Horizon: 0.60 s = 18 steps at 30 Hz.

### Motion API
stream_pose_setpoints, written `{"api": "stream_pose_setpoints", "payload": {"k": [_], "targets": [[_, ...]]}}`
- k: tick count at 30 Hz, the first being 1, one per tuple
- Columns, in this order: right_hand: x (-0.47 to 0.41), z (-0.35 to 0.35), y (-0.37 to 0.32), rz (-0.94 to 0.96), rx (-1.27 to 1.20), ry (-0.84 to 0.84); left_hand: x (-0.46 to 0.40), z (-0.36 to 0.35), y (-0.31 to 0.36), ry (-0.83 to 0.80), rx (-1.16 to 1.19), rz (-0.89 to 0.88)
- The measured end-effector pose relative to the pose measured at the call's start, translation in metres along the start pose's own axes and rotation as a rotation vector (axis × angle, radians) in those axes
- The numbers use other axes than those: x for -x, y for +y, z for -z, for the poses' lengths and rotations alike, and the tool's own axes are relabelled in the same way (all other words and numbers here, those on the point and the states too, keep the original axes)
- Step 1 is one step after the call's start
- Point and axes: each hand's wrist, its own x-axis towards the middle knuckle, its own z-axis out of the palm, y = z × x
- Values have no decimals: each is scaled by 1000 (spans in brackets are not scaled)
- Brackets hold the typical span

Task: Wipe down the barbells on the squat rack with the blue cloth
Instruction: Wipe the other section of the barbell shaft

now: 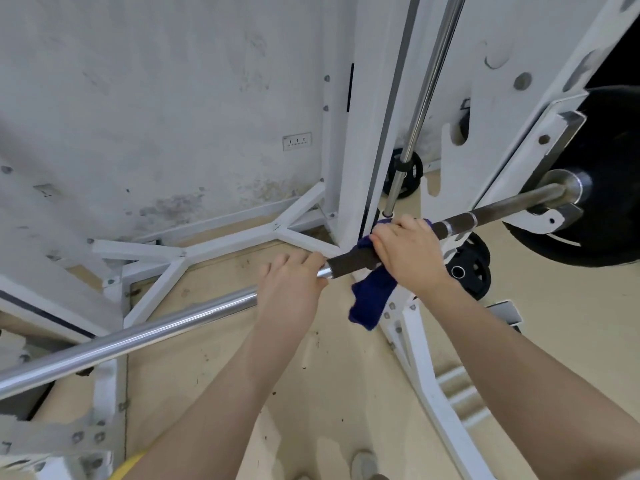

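A long barbell [138,336] runs from the lower left up to the right, shiny chrome on the left and dark knurled near the middle. Its right end rests in a white rack hook and carries a black weight plate [609,174]. My left hand [291,285] is wrapped around the bar where chrome meets the dark grip. Just to its right, my right hand [405,254] presses a dark blue cloth [372,296] around the bar; a loose end of the cloth hangs below.
White squat rack uprights [349,116] and floor braces [214,244] stand behind the bar against a stained wall. A second chrome bar [427,88] leans upright beside the rack. Small black plates [469,268] hang low on the rack's right leg. The floor is beige.
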Motion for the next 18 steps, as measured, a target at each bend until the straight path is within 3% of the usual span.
{"api": "stream_pose_setpoints", "payload": {"k": [4,9,12,18], "targets": [[0,3,-1,-150,4,-10,2,1,5,13,-4,13],[1,3,-16,-20,-75,89,-5,5,19,-31,-134,60],[-1,0,20,25,-9,72,-16,9,42,-36,-140,54],[6,2,105,-205,76,-30,-23,-6,80,-19,-13,22]]}}
